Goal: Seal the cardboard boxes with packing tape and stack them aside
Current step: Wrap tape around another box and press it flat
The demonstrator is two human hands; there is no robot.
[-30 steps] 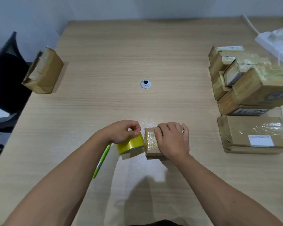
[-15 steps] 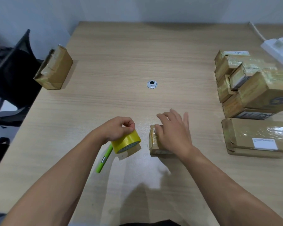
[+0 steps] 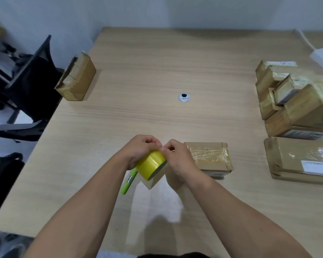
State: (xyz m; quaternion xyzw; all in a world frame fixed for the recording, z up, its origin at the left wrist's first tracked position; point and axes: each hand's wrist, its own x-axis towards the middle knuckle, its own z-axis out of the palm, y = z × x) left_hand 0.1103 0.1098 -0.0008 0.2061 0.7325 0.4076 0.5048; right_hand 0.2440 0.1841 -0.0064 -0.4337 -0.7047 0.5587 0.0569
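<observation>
A yellow roll of packing tape [image 3: 151, 164] is held just above the table in front of me. My left hand [image 3: 141, 148] grips the roll from the left. My right hand [image 3: 177, 157] pinches at the roll's top edge, fingertips meeting those of the left hand. Just right of my right hand a small cardboard box [image 3: 210, 159] lies flat on the table, with clear tape across its top; neither hand touches it.
A green pen [image 3: 128, 183] lies under the roll. A lone taped box [image 3: 76, 79] stands at the table's far left edge. A pile of taped boxes [image 3: 295, 101] and a flat parcel [image 3: 298, 161] sit at right. A cable grommet [image 3: 183, 97] marks mid-table. Office chairs [image 3: 26, 94] stand left.
My right hand has left the small box and come over to the tape roll. The box now lies uncovered to the right of both hands.
</observation>
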